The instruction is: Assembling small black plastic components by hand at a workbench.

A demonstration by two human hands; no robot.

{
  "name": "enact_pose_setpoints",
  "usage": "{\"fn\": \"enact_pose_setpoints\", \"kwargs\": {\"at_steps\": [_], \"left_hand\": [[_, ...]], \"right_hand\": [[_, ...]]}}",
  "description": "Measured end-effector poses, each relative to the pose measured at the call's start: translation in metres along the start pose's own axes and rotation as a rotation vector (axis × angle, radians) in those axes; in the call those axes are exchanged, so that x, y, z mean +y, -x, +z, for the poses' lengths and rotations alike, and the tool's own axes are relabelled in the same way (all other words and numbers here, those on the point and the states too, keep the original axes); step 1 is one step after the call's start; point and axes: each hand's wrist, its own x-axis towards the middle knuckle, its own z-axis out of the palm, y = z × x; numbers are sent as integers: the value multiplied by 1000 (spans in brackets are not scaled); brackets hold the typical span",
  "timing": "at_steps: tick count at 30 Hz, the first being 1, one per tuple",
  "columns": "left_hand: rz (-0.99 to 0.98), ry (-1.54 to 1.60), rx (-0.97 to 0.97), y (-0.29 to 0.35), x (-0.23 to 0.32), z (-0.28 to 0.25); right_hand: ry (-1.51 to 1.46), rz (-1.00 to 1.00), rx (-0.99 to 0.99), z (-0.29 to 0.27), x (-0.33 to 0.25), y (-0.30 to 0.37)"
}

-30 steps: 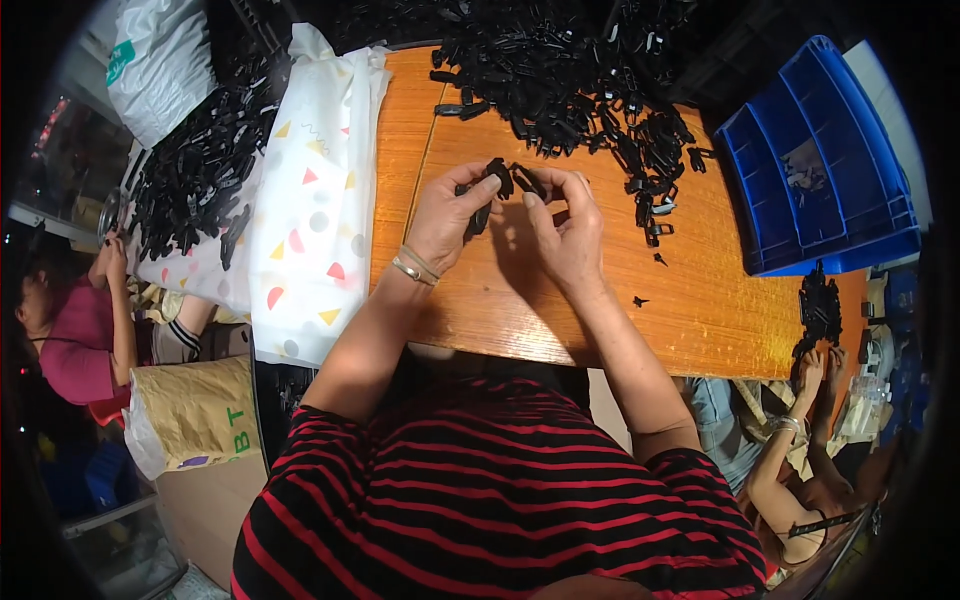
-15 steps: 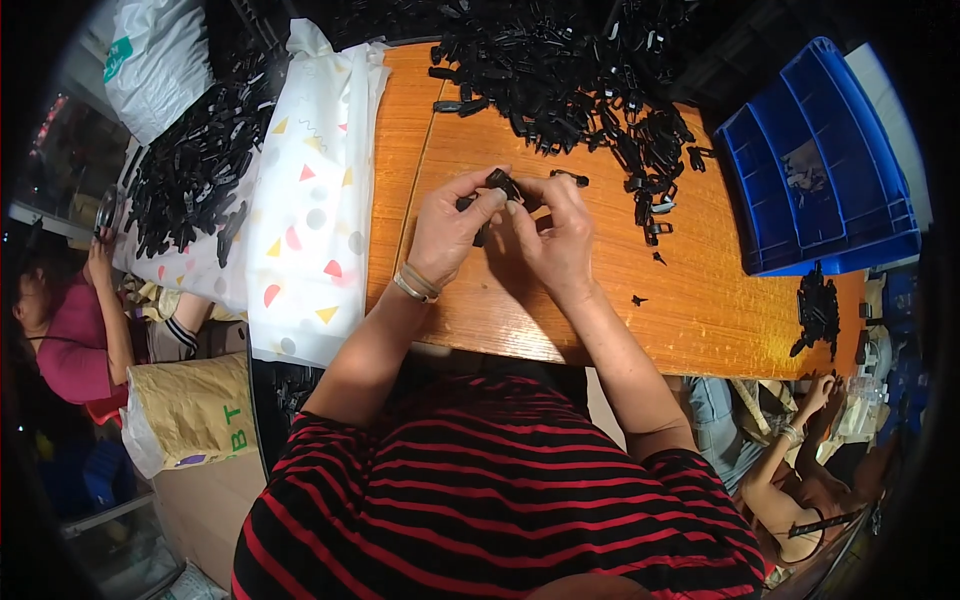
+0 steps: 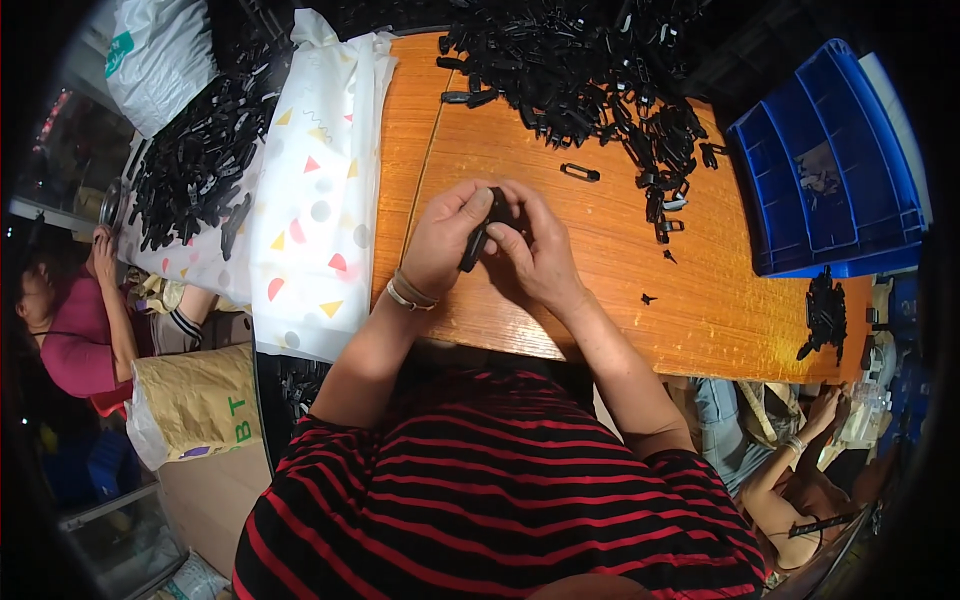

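Note:
Over the near middle of the table, my left hand (image 3: 446,236) and my right hand (image 3: 545,262) are both closed on a long black plastic piece (image 3: 474,250). It stands tilted between them, with my left thumb along its upper part and my right thumb against its side. My fingers cover much of it, so its exact kind does not show. Just beyond my right hand lies a loose black oblong frame-like part (image 3: 579,173). A big heap of similar black plastic parts (image 3: 560,80) spreads across the far side.
The wooden table (image 3: 690,320) carries two tiny black bits (image 3: 648,299). White patterned sheeting (image 3: 310,220) lies at left, beside another black heap (image 3: 200,170). A blue divided crate (image 3: 840,190) leans at right, near a small black pile (image 3: 823,315). People sit at both sides.
The black piece has turned in my hands and now points down toward me. My right fingers have come round behind it, closer to my left hand. The view has shifted slightly.

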Motion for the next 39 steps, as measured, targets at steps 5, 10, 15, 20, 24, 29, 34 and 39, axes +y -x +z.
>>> {"fn": "enact_pose_setpoints", "kwargs": {"at_steps": [5, 10, 15, 20, 24, 29, 34, 39], "left_hand": [[-113, -12, -30, 14, 9, -11], [289, -1013, -122, 85, 23, -40], [-667, -670, 105, 211, 49, -83], [-572, -1500, 83, 316, 0, -144], [-591, -1332, -194, 275, 30, -116], [-366, -814, -407, 118, 84, -56], [261, -1375, 129, -49, 50, -75], [440, -1627, 240, -155, 23, -95]], "right_hand": [[-91, 123, -5, 23, -5, 13], [-33, 218, -369, 18, -20, 19], [519, -129, -144, -49, 17, 1], [933, 105, 69, -88, 43, -27], [1042, 13, -19, -91, 56, -39], [972, -31, -106, -84, 56, -30], [772, 12, -16, -62, 50, -26], [832, 8, 79, -64, 51, -22]]}}
